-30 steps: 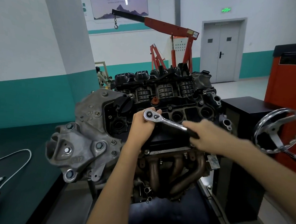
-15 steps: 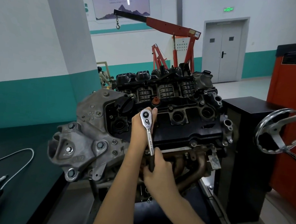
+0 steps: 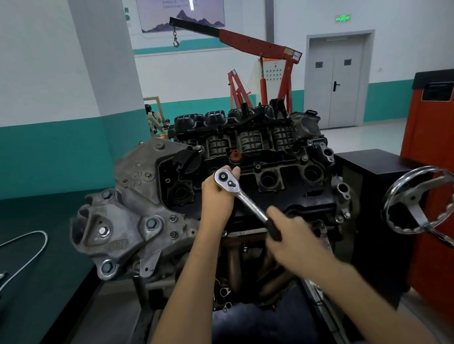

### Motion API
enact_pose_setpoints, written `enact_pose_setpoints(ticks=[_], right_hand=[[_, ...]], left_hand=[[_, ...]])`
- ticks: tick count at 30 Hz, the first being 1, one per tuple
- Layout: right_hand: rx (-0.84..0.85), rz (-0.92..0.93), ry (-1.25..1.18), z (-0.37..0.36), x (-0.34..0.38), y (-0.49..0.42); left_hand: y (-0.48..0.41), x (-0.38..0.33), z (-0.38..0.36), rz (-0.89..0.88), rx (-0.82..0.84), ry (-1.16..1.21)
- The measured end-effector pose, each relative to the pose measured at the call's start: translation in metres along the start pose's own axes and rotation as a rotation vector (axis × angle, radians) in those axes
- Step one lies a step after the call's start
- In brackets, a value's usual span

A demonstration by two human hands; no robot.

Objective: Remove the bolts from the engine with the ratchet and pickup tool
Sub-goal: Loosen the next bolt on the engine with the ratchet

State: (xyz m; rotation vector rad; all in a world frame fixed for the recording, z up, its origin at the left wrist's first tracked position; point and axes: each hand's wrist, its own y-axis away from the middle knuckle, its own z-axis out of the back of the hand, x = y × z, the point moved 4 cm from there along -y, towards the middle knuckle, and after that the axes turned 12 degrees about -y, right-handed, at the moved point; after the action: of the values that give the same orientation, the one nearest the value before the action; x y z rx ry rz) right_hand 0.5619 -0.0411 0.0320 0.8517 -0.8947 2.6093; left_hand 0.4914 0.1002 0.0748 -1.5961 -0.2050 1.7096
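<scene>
- The room is a workshop with white walls and a teal band; it has one grey double door (image 3: pixel 336 79) of two leaves, with one green lit sign (image 3: pixel 342 17) above it.
- One red engine hoist (image 3: pixel 260 46) stands at the back, with a single hook hanging from its black boom.
- One orange cabinet (image 3: pixel 441 178) stands at the right, and one chrome handwheel (image 3: pixel 422 203) shows in front of it.
- One dark, grimy car engine (image 3: pixel 309 199) sits in the middle. Three open round wells show on its black top cover, and a grey cast bracket is on its left end.
- One chrome ratchet with a black grip (image 3: pixel 241 196) lies over the top cover. Its round head is to the left and its handle slants down to the right.
- Both bare hands grasp the ratchet.
- The left hand (image 3: pixel 216 198) is curled under the ratchet's head, with its fingertips showing past it.
- The right hand (image 3: pixel 294 235), which is blurred, is wrapped round the black grip.
- One silver flexible pickup tool (image 3: pixel 27 265) lies looped on the dark table (image 3: pixel 43 279) at the left, apart from both hands.
</scene>
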Motion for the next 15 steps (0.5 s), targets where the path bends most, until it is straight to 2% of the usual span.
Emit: enact_pose_setpoints(ticks=[4,6,9,12,15], right_hand=[[-0.064,-0.143,-0.479,-0.075,0.032,0.018],[-0.063,-0.126,-0.523,-0.083,0.039,0.017],[0.041,-0.047,-0.275,-0.043,0.018,0.010],[0.194,0.058,0.115,0.022,-0.007,-0.019],[0.247,0.258,0.508,0.068,0.000,-0.057]], left_hand=[[-0.005,-0.001,0.000,0.034,-0.056,-0.097],[-0.006,0.001,0.002,0.037,-0.036,-0.139],[-0.008,0.005,0.005,0.061,0.034,-0.072],[-0.007,0.001,0.002,0.002,0.093,-0.089],[-0.003,0.003,-0.001,0.010,0.036,-0.056]])
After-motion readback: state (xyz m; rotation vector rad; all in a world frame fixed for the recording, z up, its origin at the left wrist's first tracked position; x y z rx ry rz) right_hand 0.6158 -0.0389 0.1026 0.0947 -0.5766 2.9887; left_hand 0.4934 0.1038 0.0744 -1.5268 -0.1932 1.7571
